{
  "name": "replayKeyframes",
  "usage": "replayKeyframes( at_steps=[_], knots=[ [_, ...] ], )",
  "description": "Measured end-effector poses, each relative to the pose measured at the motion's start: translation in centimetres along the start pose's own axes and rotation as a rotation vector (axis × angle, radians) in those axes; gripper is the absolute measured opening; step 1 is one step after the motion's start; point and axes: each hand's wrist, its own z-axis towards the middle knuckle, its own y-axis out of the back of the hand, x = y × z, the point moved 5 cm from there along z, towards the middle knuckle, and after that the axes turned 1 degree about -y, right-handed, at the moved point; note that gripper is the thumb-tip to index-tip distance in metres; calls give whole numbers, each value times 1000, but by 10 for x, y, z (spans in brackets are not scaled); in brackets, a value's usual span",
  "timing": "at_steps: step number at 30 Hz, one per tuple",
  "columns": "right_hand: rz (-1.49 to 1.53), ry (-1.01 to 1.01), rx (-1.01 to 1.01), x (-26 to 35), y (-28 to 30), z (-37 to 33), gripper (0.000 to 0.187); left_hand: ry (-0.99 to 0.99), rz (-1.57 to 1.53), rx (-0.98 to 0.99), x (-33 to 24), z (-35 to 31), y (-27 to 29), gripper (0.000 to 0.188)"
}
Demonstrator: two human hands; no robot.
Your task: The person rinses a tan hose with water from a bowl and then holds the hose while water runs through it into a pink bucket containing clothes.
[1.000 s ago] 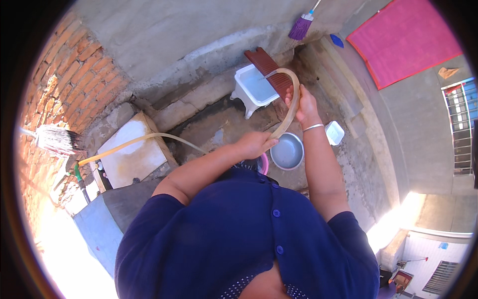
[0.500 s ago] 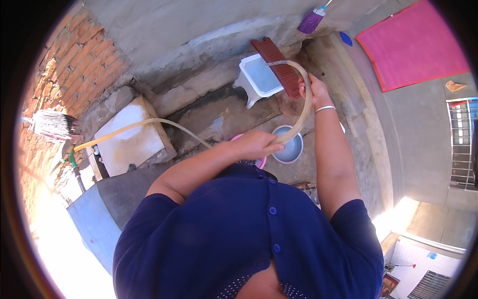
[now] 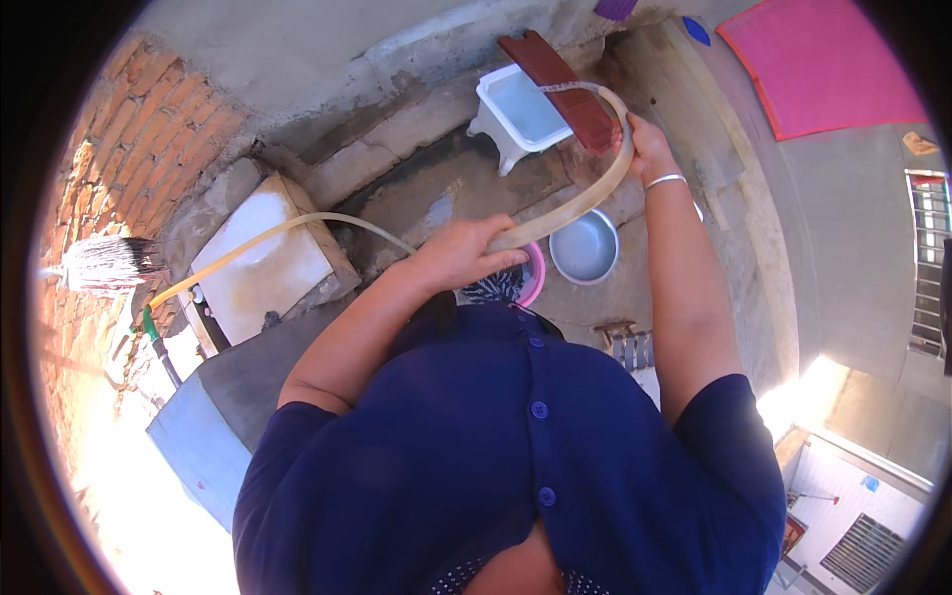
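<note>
A thick, pale yellowish hose arches between my two hands. My right hand is closed around it close to its outlet, and my left hand grips it further back. Water runs from the end over a brown ridged washboard toward a white plastic tub with legs, which holds water. The washboard lies across the tub's right side. Below the hose sit a grey metal basin and a pink basin with dark patterned cloth in it, partly hidden by my left hand and body.
The hose's back part crosses a pale stained block to a green fitting at the left. A mop hangs by the brick wall. Concrete ledges border the floor, and a pink cloth lies at the upper right.
My left hand has shifted left with the hose, and my right hand slightly right, so the gap between them is wider. The view has tilted, and more of the pink basin shows.
</note>
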Motion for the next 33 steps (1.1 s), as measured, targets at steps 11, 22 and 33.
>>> replayKeyframes(
  at_steps=[11,22,33],
  knots=[
    [-188,82,91,-34,26,18,31,150,-183,-152,15,-9,-60,28],
    [-321,103,93,-26,24,3,27,180,-222,-62,14,15,-57,31],
    [-178,-41,121,-11,66,73,24,201,-72,-341,-4,67,-91,32]
  ],
)
